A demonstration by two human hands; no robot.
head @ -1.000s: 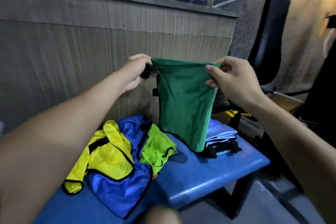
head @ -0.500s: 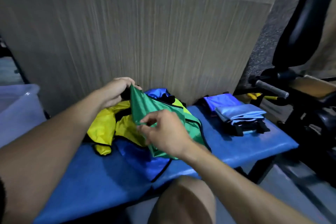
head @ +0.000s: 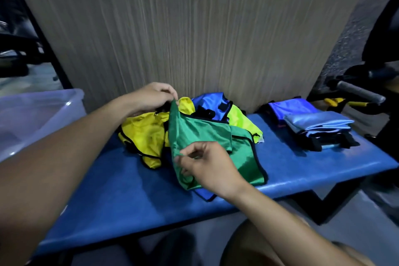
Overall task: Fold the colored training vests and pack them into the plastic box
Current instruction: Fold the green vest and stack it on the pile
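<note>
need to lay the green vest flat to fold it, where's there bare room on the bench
Bare bench lies nearest you, in front of the yellow vest, below the left hand. A narrower strip runs between the green vest, which the right hand also pinches, and the folded stack. The middle is crowded with loose vests.

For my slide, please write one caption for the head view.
Both hands, left hand and right hand, pinch a green vest over the blue bench.
</note>
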